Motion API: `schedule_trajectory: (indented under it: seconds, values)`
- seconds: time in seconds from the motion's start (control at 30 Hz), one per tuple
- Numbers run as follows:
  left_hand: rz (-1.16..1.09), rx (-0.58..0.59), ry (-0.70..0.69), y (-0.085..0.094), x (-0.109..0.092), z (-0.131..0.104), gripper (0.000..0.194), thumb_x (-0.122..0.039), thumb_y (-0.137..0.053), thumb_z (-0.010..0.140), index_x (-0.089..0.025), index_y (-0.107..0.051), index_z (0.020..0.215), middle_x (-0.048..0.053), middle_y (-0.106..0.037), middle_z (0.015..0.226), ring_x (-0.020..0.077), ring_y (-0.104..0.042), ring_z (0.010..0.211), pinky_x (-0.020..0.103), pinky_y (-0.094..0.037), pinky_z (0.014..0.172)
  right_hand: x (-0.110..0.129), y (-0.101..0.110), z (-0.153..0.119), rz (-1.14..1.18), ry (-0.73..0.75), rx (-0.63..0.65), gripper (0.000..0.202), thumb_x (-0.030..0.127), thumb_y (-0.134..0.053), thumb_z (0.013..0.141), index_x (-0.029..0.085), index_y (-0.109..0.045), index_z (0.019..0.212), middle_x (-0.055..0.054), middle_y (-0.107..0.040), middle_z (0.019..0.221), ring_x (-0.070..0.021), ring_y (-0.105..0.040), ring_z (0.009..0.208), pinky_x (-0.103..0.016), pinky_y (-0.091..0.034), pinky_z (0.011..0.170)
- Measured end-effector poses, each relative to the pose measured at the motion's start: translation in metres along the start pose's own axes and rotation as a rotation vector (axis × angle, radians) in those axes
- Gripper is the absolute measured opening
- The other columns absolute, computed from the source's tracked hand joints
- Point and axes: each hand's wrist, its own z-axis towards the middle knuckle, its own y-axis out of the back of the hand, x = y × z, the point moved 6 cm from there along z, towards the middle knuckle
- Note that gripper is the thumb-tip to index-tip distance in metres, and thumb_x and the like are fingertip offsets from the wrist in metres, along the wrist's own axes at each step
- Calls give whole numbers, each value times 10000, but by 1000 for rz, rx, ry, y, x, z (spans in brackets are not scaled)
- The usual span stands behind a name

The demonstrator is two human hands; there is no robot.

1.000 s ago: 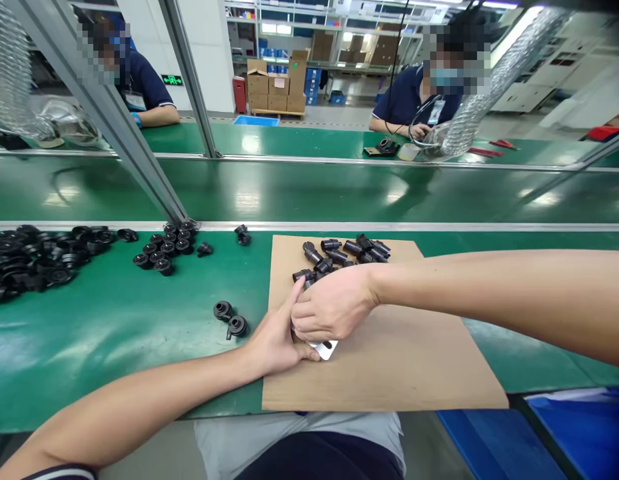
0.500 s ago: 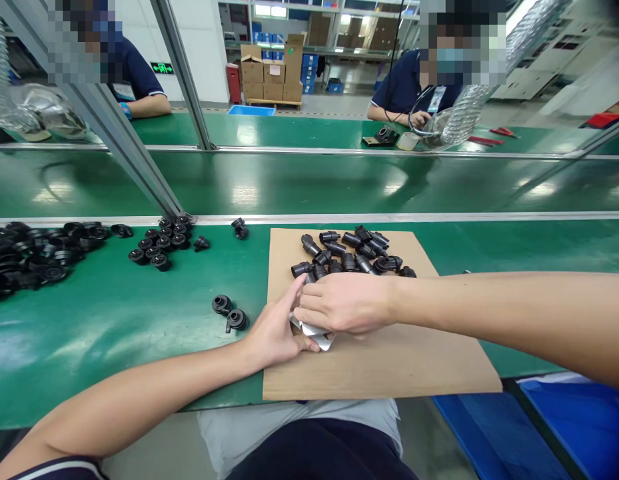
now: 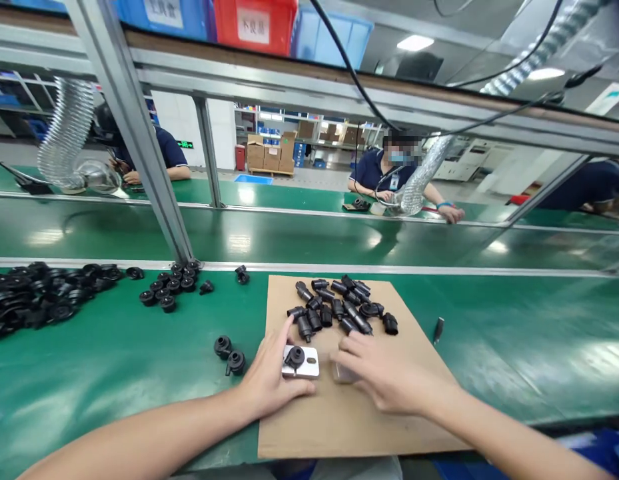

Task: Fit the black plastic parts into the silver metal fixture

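My left hand [image 3: 269, 377] is closed around the edge of a small silver metal plate [image 3: 312, 371], thumb along its near side and fingers on the far side. On that plate sits a black round plastic fitting [image 3: 296, 358] with a short side spout; an oval hole shows beside it. To the right, my right hand [image 3: 384, 373] grips a pale silver block [image 3: 343, 372], smeared by motion and partly hidden under the fingers. Both hands are over a brown cardboard sheet [image 3: 329, 427]. Just beyond them lie several black cylindrical plastic fittings [image 3: 338, 308].
Two black round fittings [image 3: 234, 363] rest left of the cardboard. A large heap of black parts [image 3: 34, 300] and a small cluster [image 3: 174, 286] lie farther left. A dark-handled tool [image 3: 439, 330] is at right. A metal post [image 3: 154, 167] rises behind; co-workers sit across the bench.
My right hand has moved right, away from my left, with the silver block. The plate and black fitting in my left hand are now uncovered. The view has tilted upward.
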Motion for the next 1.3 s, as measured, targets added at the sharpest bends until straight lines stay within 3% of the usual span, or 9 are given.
schedule_trajectory:
  seconds: [0.13, 0.3, 0.47, 0.57, 0.7, 0.87, 1.03, 1.17, 1.3]
  values:
    - [-62, 3, -56, -4, 1, -2, 1365, -323, -992, 658, -335, -55, 1650, 106, -540, 1366, 335, -535, 1241, 524, -428, 1126, 13, -8, 15, 262, -21, -208, 473, 284, -765, 891, 238, -592, 1328, -113, -610, 1247, -302, -555, 1126, -417, -481, 932]
    - [-97, -9, -87, -6, 4, -5, 1382, -128, -956, 652, -368, -29, 1649, 94, -517, 1407, 327, -501, 1295, 525, -384, 1179, 37, 4, 54, 409, 45, -509, 74, 211, -635, 982, 211, -707, 964, -52, -664, 872, -221, -593, 837, -348, -464, 746]
    - [-127, -7, -69, -5, 4, -5, 1333, -130, -928, 678, -351, -43, 1650, 92, -557, 1330, 315, -537, 1213, 529, -409, 1142, 22, 40, 29, 389, 22, -1010, 170, 177, -661, 966, 223, -736, 1112, -71, -708, 930, -223, -617, 835, -367, -476, 761]
    - [-108, -31, -65, -4, 3, -6, 1287, -156, -928, 676, -363, -102, 1641, 86, -559, 1339, 327, -528, 1210, 544, -393, 1135, -1, 34, 32, 620, -93, -923, 155, 309, -665, 987, 217, -773, 1049, -74, -699, 884, -208, -598, 756, -340, -454, 672]
    - [-103, -100, -107, -1, 2, -9, 1046, -300, -842, 821, -366, -174, 1623, 111, -505, 1444, 351, -487, 1282, 559, -383, 1139, -27, -3, 50, 1327, -299, -739, 399, 550, -775, 884, 177, -783, 1022, -52, -650, 768, -151, -515, 630, -286, -389, 588]
    - [-59, -83, -123, -5, 7, -12, 943, -244, -775, 861, -361, -207, 1605, 115, -463, 1528, 351, -451, 1361, 571, -346, 1183, -21, -28, 65, 1697, -260, -590, 461, 525, -905, 762, 184, -785, 1047, -29, -644, 802, -104, -472, 645, -240, -375, 609]
    - [-47, -31, -118, -8, 10, -10, 771, -285, -760, 874, -285, -373, 1541, 136, -536, 1423, 353, -503, 1300, 545, -414, 1143, -26, -31, 75, 1557, -229, -579, 482, 562, -837, 821, 190, -757, 1117, -52, -696, 901, -119, -524, 658, -249, -423, 620]
    - [-31, 33, -95, -8, 1, -8, 703, -214, -793, 810, -265, -512, 1453, 128, -554, 1361, 344, -517, 1278, 524, -430, 1149, -42, -16, 89, 1012, -198, -640, 411, 519, -610, 961, 165, -727, 1134, -102, -728, 1013, -225, -658, 841, -363, -544, 771]
    - [-26, 74, -101, -4, -13, -10, 718, -144, -811, 767, -259, -551, 1425, 117, -535, 1395, 316, -511, 1300, 480, -418, 1184, -53, 4, 103, 698, -227, -697, 257, 333, -570, 954, 177, -740, 1067, -113, -697, 1057, -284, -641, 1014, -484, -506, 976]
